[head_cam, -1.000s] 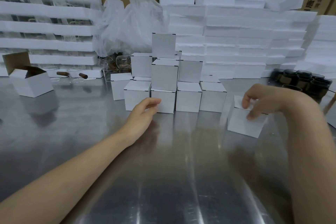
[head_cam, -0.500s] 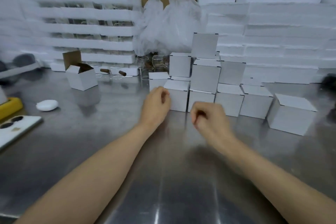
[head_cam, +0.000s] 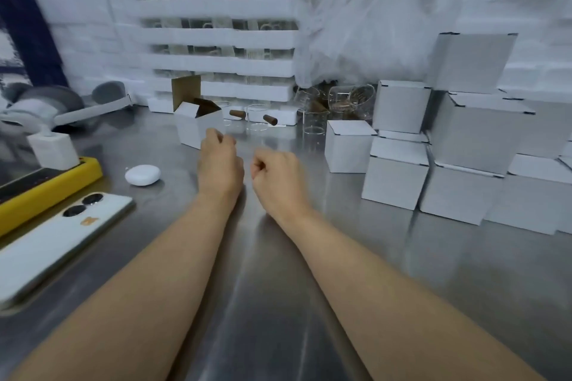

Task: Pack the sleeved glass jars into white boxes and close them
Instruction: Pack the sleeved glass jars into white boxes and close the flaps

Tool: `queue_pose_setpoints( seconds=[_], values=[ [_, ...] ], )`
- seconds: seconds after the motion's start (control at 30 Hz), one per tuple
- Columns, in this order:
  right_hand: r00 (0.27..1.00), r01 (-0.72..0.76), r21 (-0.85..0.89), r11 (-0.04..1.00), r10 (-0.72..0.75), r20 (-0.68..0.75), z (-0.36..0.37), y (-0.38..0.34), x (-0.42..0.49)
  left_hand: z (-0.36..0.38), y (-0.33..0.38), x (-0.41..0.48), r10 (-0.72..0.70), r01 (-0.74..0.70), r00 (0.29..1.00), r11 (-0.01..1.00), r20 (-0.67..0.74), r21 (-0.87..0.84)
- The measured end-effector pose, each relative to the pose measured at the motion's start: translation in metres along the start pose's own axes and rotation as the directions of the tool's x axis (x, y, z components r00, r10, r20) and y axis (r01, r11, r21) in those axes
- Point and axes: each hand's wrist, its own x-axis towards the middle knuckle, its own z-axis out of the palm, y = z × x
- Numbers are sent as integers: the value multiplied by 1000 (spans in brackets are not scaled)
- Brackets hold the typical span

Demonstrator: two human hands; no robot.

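Observation:
An open white box (head_cam: 198, 124) with its brown-lined flap up stands on the steel table just beyond my left hand (head_cam: 220, 162). That hand is curled, holds nothing, and its fingertips are close to the box's near side. My right hand (head_cam: 278, 182) is a loose fist beside it, also holding nothing. Clear glass jars (head_cam: 258, 117) with brown handles lie behind the open box, and more glass (head_cam: 349, 99) sits under a plastic bag. A pile of closed white boxes (head_cam: 396, 173) rises at the right.
White foam trays (head_cam: 229, 37) holding glassware are stacked at the back. On the left lie a white phone (head_cam: 58, 238), a yellow-edged device (head_cam: 46, 192), a white earbud case (head_cam: 143, 175), a small white charger (head_cam: 52, 148) and grey headphones (head_cam: 62, 102).
My view has swung left. My right hand let go of the closed box at the right and came in beside the left hand; both hands moved toward the open box.

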Motion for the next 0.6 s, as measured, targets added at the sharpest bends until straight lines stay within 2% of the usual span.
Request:
queue_pose_setpoints(
  seconds=[0.07,0.13,0.23,0.33,0.6],
  values=[
    [994,97,-127,987,-90,64,10,4,16,10,-2,13,-29,28,999,999,26,34],
    [981,174,-223,959,-150,122,19,6,29,20,-3,26,-10,-5,998,978,68,209],
    [975,211,-271,939,-184,122,30,17,48,34,-15,53,-27,18,999,941,22,338],
    [978,208,-233,950,-195,78,38,25,59,46,-27,67,-107,107,994,926,-19,361],
    [997,68,-19,997,-69,-41,29,26,49,48,-29,68,-132,138,990,929,-43,343]
  ],
)
